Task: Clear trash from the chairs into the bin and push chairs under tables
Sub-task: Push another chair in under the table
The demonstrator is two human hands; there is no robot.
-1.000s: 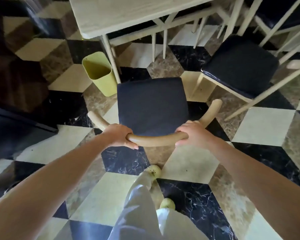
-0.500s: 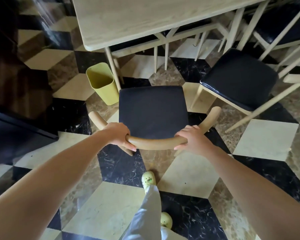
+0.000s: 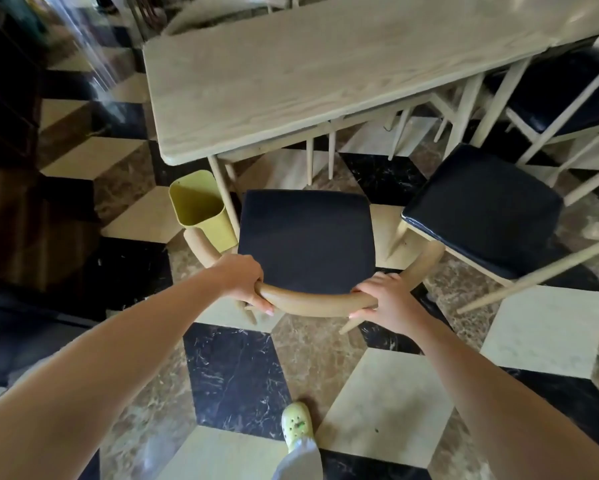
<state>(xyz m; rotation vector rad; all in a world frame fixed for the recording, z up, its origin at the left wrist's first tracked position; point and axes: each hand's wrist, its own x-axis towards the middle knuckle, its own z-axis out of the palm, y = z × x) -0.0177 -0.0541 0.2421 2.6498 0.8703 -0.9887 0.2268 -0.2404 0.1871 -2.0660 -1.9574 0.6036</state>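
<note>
left hand (image 3: 244, 284), right hand (image 3: 388, 299) clamp chair backrest (image 3: 312, 301) | chair legs mostly hidden

A checkered marble floor (image 3: 388, 403) of black, cream and brown tiles fills the frame. On it stand a pale wooden table (image 3: 291, 74) at top, two dark-seated chairs (image 3: 306, 240) (image 3: 481, 206) below it, and a yellow bin (image 3: 201, 209) at centre left.
</note>
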